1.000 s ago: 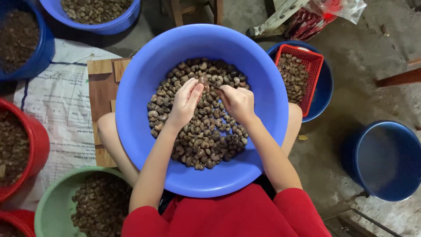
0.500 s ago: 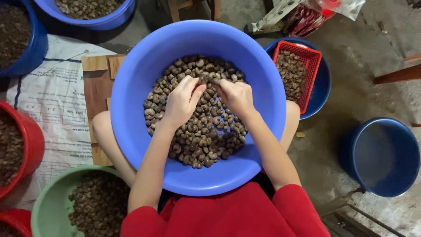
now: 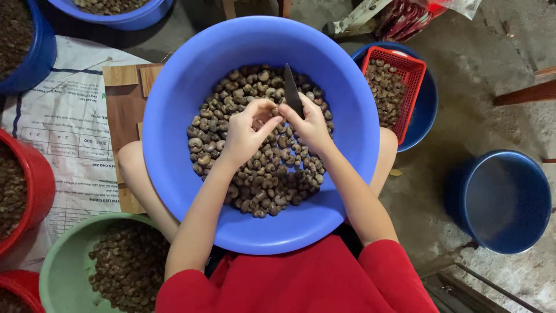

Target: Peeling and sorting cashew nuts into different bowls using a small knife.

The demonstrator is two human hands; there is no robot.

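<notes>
nuts (image 3: pixel 260 168) fill the big blue basin (image 3: pixel 174 133) on the person's lap, heaped under both hands. head view: the left hand (image 3: pixel 243 136) is curled, thumb and fingers pinched at 1 nut, too small to see clearly. the right hand (image 3: pixel 310 124), touching the left, is closed on a dark blade (image 3: pixel 291 93) pointing up over the heap. a red basket (image 3: pixel 414 72) of nuts sits to the right, a green basin (image 3: pixel 58 266) lower left.
</notes>
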